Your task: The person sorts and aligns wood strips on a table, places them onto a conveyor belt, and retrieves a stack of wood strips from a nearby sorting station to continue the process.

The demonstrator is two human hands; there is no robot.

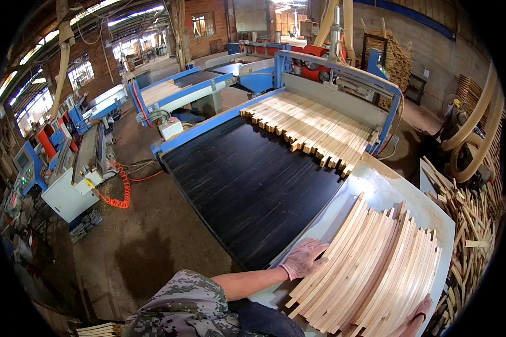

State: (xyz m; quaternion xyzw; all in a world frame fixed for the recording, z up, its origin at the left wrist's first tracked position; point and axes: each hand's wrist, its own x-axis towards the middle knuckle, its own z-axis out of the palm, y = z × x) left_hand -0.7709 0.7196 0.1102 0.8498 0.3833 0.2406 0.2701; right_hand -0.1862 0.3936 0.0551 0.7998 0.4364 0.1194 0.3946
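A batch of long, narrow wooden strips lies side by side on a pale sheet-topped table in front of me. Their far ends are uneven, and a few strips stand higher than the others. My left hand, in a pinkish knit glove, rests with its fingers stretched out against the batch's left edge. At the lower right, my right hand, also gloved, lies along the opposite edge; its fingers look extended but are partly hidden. Farther off, another row of strips lies on the black conveyor belt beneath a blue machine frame.
Blue machine rails border the belt's far left side. A control cabinet with a coiled orange hose stands at left. Loose wood offcuts pile up beside the table at right. Stacked lumber stands at the back wall.
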